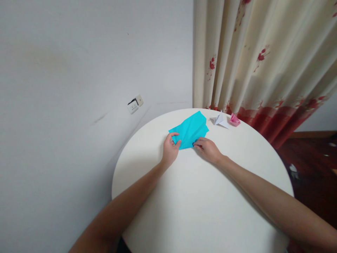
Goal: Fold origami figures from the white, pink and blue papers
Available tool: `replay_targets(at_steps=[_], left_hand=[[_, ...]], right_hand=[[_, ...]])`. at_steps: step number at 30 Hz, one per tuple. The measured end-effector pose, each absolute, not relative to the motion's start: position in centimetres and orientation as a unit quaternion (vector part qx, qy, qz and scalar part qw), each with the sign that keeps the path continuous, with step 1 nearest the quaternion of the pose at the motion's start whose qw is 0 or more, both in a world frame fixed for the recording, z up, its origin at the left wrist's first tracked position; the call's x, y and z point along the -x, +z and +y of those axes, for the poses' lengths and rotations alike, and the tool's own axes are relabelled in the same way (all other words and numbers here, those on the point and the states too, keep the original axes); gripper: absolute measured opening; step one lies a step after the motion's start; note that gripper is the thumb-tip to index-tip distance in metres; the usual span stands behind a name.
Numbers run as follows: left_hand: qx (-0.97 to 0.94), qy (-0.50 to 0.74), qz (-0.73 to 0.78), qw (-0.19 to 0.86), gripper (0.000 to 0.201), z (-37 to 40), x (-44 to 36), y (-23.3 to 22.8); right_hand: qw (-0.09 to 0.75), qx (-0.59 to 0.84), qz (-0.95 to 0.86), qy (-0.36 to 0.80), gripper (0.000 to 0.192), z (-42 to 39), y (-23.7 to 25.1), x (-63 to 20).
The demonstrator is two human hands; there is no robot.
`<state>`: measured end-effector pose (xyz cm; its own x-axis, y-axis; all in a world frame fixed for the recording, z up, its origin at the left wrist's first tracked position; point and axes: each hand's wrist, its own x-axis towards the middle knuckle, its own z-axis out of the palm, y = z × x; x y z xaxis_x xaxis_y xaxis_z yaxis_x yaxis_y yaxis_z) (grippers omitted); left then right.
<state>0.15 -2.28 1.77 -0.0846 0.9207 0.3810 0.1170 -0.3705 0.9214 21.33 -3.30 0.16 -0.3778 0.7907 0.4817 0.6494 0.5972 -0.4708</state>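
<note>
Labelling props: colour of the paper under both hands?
Turquoise blue paper, plain, in the head view.

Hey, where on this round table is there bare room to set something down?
The widest bare stretch of the white table lies between the two forearms, toward the near edge. The right side, below the white paper crane and pink folded piece, is bare too. It is crowded at the far edge, where left hand and right hand press the teal paper.
</note>
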Motion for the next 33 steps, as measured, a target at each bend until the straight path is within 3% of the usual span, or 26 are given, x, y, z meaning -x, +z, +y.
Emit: replay_targets(at_steps=[8,16,33], left_hand=[[-0.578,0.574,0.434,0.385,0.032,-2.0,-0.4,1.3],[-0.569,0.561,0.441,0.409,0.035,-1.8,-0.4,0.7],[-0.469,0.559,0.445,0.519,0.045,-2.0,-0.9,0.7]], right_hand=[[0.3,0.442,-0.844,0.047,0.036,-3.4,0.2,-21.5],[0.316,0.41,-0.854,0.046,0.024,-2.9,0.1,-21.9],[0.304,0.433,-0.846,0.066,0.017,-2.5,-0.6,-21.6]])
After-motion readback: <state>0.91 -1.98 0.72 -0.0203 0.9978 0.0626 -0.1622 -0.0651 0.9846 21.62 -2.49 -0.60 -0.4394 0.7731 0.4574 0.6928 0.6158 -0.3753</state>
